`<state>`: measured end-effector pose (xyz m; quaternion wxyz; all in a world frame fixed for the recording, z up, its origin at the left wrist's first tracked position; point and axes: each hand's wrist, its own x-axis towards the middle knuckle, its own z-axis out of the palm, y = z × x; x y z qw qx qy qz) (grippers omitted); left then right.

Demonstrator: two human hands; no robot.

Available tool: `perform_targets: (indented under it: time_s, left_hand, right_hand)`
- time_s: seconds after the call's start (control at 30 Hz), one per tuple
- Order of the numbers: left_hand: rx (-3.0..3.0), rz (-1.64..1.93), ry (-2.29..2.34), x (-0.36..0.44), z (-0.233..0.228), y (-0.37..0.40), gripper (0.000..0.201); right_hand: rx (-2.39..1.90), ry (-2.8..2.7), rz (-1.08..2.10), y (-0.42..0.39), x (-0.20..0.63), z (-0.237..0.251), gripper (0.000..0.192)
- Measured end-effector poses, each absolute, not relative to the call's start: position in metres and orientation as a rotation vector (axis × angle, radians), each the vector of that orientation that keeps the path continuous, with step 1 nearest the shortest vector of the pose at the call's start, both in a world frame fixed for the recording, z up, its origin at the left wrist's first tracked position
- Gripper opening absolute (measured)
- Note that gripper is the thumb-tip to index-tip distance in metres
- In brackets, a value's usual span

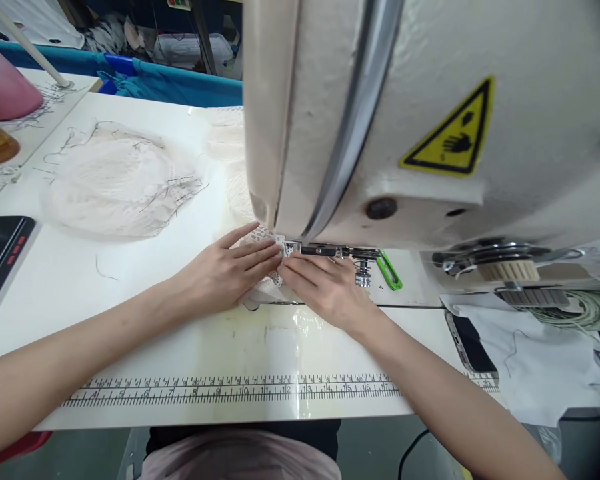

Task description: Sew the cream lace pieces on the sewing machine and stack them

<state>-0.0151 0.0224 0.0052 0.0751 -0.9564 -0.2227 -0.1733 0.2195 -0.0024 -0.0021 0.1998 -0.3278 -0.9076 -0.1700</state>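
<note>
A strip of white lace fabric [275,275] lies under the needle area of the sewing machine [320,133]. My left hand [225,270] rests flat on this fabric from the left, fingers stretched out and the thumb apart. From the right, my right hand [330,287] lays its extended fingers on the fabric edge, close to the presser foot [291,247]; its thumb is hidden. The fingertips of both hands nearly meet there. More pale gathered fabric [237,180] runs behind the machine head, which partly covers it.
Left on the table is a gathered white piece [115,180] with loose dark threads. Green thread snips [390,270] lie right of the foot. A printed ruler [240,390] lines the front edge. A phone [473,341] and white cloth [540,367] are at right, a dark device [0,253] at left.
</note>
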Motion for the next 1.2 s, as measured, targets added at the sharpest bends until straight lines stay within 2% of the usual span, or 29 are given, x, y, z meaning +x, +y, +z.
perform_targets:
  time_s: [0.23,0.9,1.2]
  left_hand:
    - [-2.864,-0.492,-0.734,-0.016,0.003,0.024,0.041]
    - [-2.717,-0.432,-0.817,-0.005,0.007,0.014,0.034]
    - [-2.664,-0.47,-0.797,-0.005,0.006,0.013,0.033]
  right_hand:
    - [-0.834,-2.479,-0.473,-0.001,0.21,0.002,0.015]
    - [-0.896,-2.478,-0.391,-0.002,0.22,0.001,0.025]
    - [-0.865,-2.461,-0.394,0.005,0.225,-0.001,0.02]
